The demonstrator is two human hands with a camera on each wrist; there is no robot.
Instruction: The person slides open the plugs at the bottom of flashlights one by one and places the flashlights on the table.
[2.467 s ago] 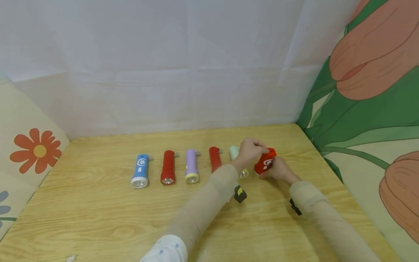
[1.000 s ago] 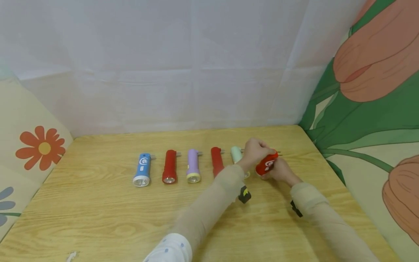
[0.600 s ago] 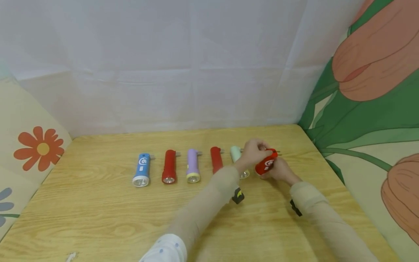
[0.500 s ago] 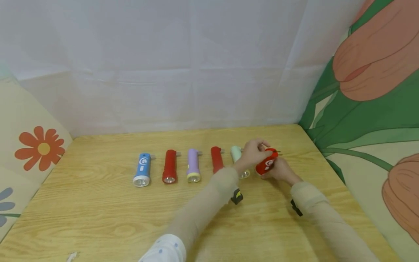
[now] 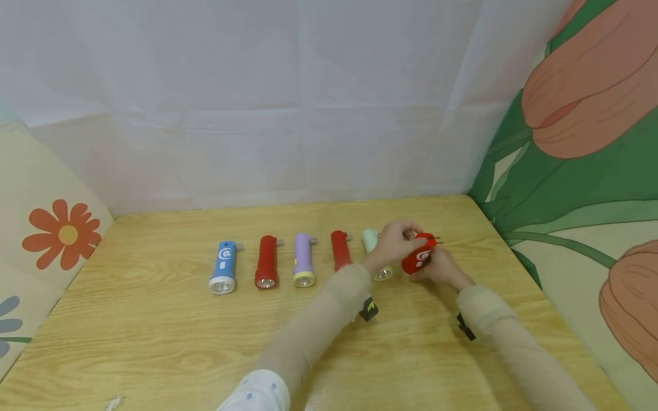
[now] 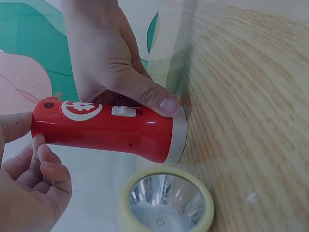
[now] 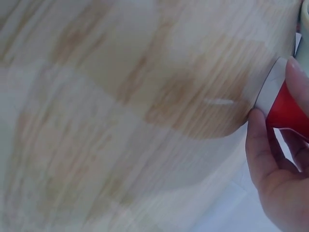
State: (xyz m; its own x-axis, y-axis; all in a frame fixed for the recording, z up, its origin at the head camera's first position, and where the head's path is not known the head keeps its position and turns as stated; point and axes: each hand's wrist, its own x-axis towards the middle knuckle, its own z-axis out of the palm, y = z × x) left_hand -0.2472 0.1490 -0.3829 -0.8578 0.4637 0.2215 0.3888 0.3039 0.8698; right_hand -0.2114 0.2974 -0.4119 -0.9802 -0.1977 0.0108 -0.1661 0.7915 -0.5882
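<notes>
Near the table's right side, a red flashlight (image 5: 418,254) with a white logo and a white head rim is held by both hands. My left hand (image 5: 396,245) pinches its tail end between thumb and fingers. My right hand (image 5: 438,266) grips the body lower down, its thumb lying by the head rim in the left wrist view. Metal plug prongs (image 5: 437,240) stick out at the tail's right side. The head points down at the table, and the right wrist view shows its white rim (image 7: 271,89) at or very near the surface.
Just left stands a row of lying flashlights: mint green (image 5: 370,240), red (image 5: 340,249), purple (image 5: 303,251), another red (image 5: 266,260) and blue (image 5: 224,262). Their prongs point right. A white curtain (image 5: 288,142) hangs behind the wooden table (image 5: 169,337).
The held flashlight's prongs, not visible 2.5 s ago, now stick out to the right. My left hand has shifted slightly at the tail end. My right hand has kept its grip.
</notes>
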